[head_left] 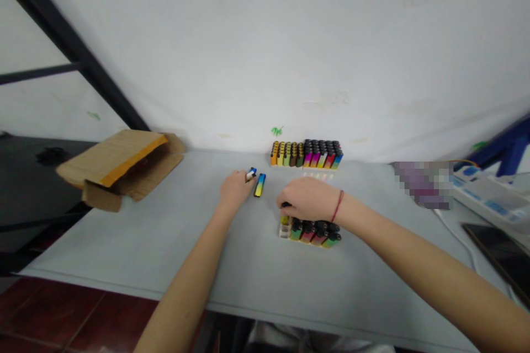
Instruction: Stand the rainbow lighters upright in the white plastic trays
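Note:
My left hand is closed round a lighter, whose blue and pale end sticks out past the fingers. Just right of it, a blue-and-yellow lighter lies flat on the table. My right hand reaches over the near tray, its fingertips pinched on the dark top of a yellowish lighter in the left column. Upright black-topped lighters in green and red fill the columns beside it. The hand hides the tray's back part.
Against the wall stand two blocks of upright lighters, one yellow to brown, one multicoloured. An open cardboard box lies at left. A power strip, a cable and a dark phone-like slab are at right.

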Available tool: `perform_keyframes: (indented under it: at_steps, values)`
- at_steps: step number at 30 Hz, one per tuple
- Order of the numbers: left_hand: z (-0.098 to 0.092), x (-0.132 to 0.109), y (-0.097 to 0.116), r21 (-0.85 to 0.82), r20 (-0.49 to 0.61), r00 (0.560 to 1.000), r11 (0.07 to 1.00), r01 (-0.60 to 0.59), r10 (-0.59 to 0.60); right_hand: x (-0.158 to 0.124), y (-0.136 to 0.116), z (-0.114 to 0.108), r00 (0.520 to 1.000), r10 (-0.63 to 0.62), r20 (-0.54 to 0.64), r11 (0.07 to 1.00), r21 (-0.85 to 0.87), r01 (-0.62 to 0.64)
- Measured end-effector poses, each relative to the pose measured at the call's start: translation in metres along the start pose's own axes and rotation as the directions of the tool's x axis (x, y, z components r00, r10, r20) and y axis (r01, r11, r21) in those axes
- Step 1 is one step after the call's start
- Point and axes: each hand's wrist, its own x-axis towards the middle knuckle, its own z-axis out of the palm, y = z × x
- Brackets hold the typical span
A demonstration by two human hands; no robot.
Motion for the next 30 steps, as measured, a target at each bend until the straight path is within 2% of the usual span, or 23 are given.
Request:
perform_keyframes:
  at_steps: [4, 6, 8, 9, 13, 16, 19, 21, 25, 30]
  values:
    - [0.003, -0.003, 0.001, -0.017, -0.049, 0.999, 1.000, 0.003, -0.004, 0.011, 0.026, -0.006, 0.994, -0.084, -0.066, 0.967, 0.236, 0.097]
    - [0.005, -0.002, 0.000, 0.036, -0.090, 0.996, 0.999, -0.025, 0.029, 0.026, 0.041, -0.001, 1.000, -0.007, 0.021, 0.919, 0.393, -0.002]
    - [0.006, -0.002, -0.001, 0.061, -0.121, 0.991, 0.997, -0.046, 0.053, 0.045, 0.053, 0.009, 0.969, 0.131, 0.210, 0.771, 0.592, -0.233]
    - [0.007, -0.002, -0.002, 0.044, -0.129, 0.991, 0.998, -0.039, 0.044, 0.055, 0.057, 0.015, 0.954, 0.147, 0.261, 0.735, 0.617, -0.282]
    - [0.013, -0.003, -0.004, -0.056, -0.175, 0.984, 0.998, 0.008, -0.018, 0.088, 0.066, 0.030, 0.934, 0.193, 0.301, 0.654, 0.670, -0.351]
    - [0.018, -0.004, -0.006, -0.046, -0.256, 0.961, 0.991, -0.124, 0.108, 0.102, 0.066, 0.034, 0.934, 0.219, 0.281, 0.614, 0.704, -0.356]
    - [0.023, -0.008, -0.006, -0.074, -0.196, 0.932, 0.943, -0.324, 0.305, 0.108, 0.062, 0.038, 0.943, 0.228, 0.240, 0.604, 0.725, -0.331]
    - [0.025, -0.013, -0.004, -0.083, -0.108, 0.922, 0.921, -0.381, 0.371, 0.110, 0.058, 0.043, 0.953, 0.223, 0.203, 0.614, 0.730, -0.299]
    - [0.024, -0.025, 0.003, -0.040, -0.026, 0.920, 0.920, -0.391, 0.390, 0.110, 0.052, 0.052, 0.968, 0.212, 0.134, 0.658, 0.713, -0.243]
    - [0.025, -0.035, 0.012, -0.017, -0.051, 0.924, 0.924, -0.381, 0.380, 0.100, 0.055, 0.041, 0.967, 0.251, 0.041, 0.752, 0.621, -0.221]
